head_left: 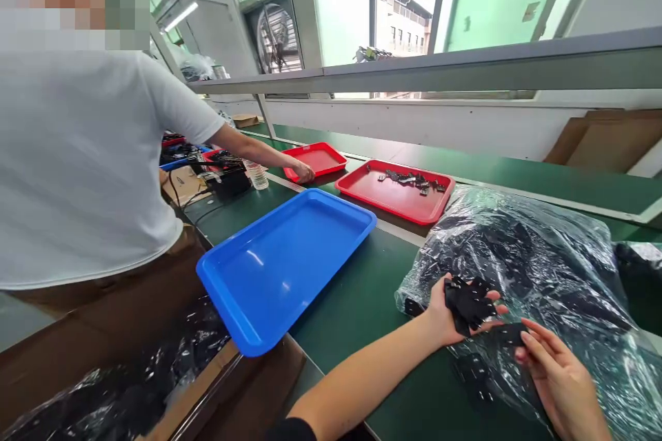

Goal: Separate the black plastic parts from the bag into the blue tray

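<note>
My left hand [440, 317] is turned palm up and cradles a heap of small black plastic parts [469, 304]. Between the thumb and fingers of my right hand [561, 373] is a single flat black plastic part [507, 335], close to the fingertips of my left hand. Both hands are over the front edge of a large clear plastic bag [522, 241] full of dark pieces. Below them, a few loose black parts [476, 375] lie by the bag; their exact shape is blurred.
A bare blue tray [289, 248] juts over the green bench's [341, 303] front edge. Behind it are a red tray [398, 210] with black parts and a smaller red tray [321, 151], touched by a co-worker's hand [304, 171]. A box [207, 372] with bagged parts stands lower left.
</note>
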Action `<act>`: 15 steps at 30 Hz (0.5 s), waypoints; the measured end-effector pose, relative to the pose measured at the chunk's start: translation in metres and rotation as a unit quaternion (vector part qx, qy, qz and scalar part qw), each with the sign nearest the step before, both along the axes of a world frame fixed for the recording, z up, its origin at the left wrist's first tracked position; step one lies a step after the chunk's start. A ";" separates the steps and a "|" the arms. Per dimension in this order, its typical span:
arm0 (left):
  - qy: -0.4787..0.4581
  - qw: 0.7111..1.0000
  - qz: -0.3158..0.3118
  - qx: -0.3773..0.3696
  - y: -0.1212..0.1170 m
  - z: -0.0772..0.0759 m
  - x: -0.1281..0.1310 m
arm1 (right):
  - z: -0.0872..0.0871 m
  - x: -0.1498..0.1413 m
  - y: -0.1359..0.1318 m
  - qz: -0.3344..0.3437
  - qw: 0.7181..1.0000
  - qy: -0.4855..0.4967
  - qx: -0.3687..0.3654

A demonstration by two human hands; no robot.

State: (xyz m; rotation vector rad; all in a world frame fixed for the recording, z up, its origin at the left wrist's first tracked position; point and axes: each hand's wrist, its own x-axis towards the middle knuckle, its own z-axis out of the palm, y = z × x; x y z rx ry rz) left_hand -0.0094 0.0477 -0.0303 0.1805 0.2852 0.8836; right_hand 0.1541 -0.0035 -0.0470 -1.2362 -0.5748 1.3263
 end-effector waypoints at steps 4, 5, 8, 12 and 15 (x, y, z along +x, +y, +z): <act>0.002 1.000 -0.023 -0.021 0.002 -0.004 0.000 | 0.002 0.004 0.002 -0.026 0.998 0.053 -0.029; 0.000 0.999 -0.023 -0.026 0.002 -0.005 0.000 | 0.003 0.004 0.002 -0.021 0.998 0.056 -0.035; -0.006 0.999 -0.019 -0.033 0.004 -0.009 0.002 | 0.002 0.003 0.003 -0.004 0.997 0.060 -0.053; -0.002 0.999 -0.019 -0.026 0.006 -0.013 0.004 | -0.009 0.007 0.006 0.004 0.998 0.047 -0.036; 0.008 0.999 -0.019 -0.027 0.008 -0.016 0.005 | -0.028 0.018 0.011 0.022 1.000 0.004 -0.006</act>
